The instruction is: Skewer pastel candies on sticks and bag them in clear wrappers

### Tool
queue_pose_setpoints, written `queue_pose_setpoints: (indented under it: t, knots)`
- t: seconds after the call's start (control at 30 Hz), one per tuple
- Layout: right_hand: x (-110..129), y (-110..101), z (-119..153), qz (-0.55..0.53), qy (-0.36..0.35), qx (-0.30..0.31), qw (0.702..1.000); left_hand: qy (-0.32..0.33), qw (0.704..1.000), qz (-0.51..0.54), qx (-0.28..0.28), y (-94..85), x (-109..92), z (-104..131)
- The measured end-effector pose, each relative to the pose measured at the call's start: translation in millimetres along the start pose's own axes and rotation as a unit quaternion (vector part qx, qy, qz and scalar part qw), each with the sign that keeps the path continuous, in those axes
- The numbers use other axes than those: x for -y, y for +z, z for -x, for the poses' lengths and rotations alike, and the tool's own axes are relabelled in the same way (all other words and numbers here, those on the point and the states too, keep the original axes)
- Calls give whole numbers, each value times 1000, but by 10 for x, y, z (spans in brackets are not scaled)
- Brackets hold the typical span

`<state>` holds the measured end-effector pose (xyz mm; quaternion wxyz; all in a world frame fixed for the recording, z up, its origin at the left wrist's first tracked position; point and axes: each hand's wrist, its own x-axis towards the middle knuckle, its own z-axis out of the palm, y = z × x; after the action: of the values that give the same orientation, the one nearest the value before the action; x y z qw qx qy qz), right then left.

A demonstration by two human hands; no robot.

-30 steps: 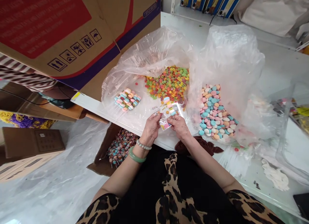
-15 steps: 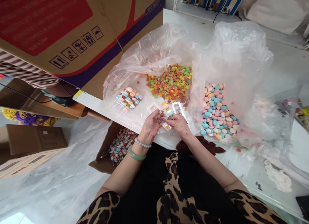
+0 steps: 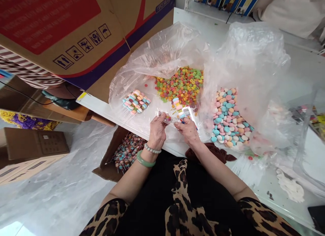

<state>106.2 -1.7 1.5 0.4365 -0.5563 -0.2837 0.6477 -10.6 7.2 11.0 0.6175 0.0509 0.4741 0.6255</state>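
Note:
A small clear packet with coloured print [image 3: 167, 118] is stretched between my hands. My left hand [image 3: 157, 131] pinches its left end, and my right hand [image 3: 188, 131] pinches the other. Just beyond my right fingers is a short stack of pastel candies [image 3: 177, 102] with a gold tie; whether it touches my fingers I cannot tell. Beside it lies a white printed card or packet [image 3: 188, 113], partly behind my right hand. A pile of pastel candy stacks [image 3: 136, 102] lies to the left on clear plastic. Ring-shaped candies [image 3: 181, 83] are heaped behind my hands.
To the right, pastel oval candies [image 3: 227, 119] lie in a clear plastic bag [image 3: 256, 53]. A large cardboard box [image 3: 101, 56] stands at the left. Below the table edge, an open carton [image 3: 108, 161] holds wrapped candies on sticks. A brown cloth [image 3: 210, 153] lies near my right forearm.
My hands have moved slightly apart, and the printed packet now shows stretched between them. The candy stack beyond my fingers sits a little farther up, its gold tie now visible.

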Motion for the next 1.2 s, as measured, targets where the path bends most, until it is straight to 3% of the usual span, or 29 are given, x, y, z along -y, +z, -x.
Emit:
queue_pose_setpoints:
  t: [0.13,0.27,0.47,0.53,0.67,0.73,0.87,1.03,1.2]
  knots:
    - [-37,-17,-26,4,3,-26,1000,-65,996,-28,52,-48,-47,-22]
    - [-14,-13,-13,14,-10,-13,1000,-136,981,-94,106,-73,-35,9]
    - [-25,-8,28,-4,-6,-24,1000,-241,963,-81,92,-72,-26,32]
    - [-64,-9,13,8,-18,-19,1000,-213,971,-81,78,-70,-10,29]
    - [-82,0,-39,46,-66,-27,996,-67,995,-57,36,-51,56,19]
    - [-53,1,-64,41,-64,-29,997,-47,996,-53,46,-42,84,17]
    - [-37,-17,-108,42,-60,-42,996,-113,990,-57,61,-42,88,23]
    - [-105,-53,-118,139,-155,-71,975,-198,975,-64,77,-51,11,16]
    - [-43,-60,-68,166,-167,-57,970,-167,980,-92,57,-54,7,-29]
